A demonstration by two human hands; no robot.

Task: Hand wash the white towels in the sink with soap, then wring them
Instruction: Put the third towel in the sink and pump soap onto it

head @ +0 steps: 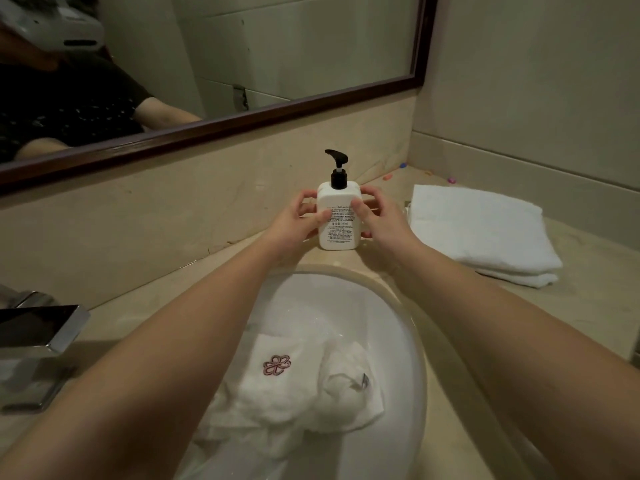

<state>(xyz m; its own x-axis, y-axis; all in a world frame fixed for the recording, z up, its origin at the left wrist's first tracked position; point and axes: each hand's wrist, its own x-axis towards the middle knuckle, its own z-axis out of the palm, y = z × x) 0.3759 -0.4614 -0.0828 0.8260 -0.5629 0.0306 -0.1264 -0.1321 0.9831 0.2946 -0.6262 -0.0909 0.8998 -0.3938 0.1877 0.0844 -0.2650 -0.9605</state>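
both hands, left hand (300, 221) and right hand (374, 216), hold the soap bottle (337, 216) upright on the surface (145, 306).
soap step: wet white towels (294, 393) lie in the sink (398, 306); next, i think, press the pump over them.

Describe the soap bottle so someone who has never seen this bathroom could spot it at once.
Find the sink; on the counter just behind it stands the soap bottle, held between both hands. It is white and flat-sided with a black pump on top, unlike the folded towel to its right.
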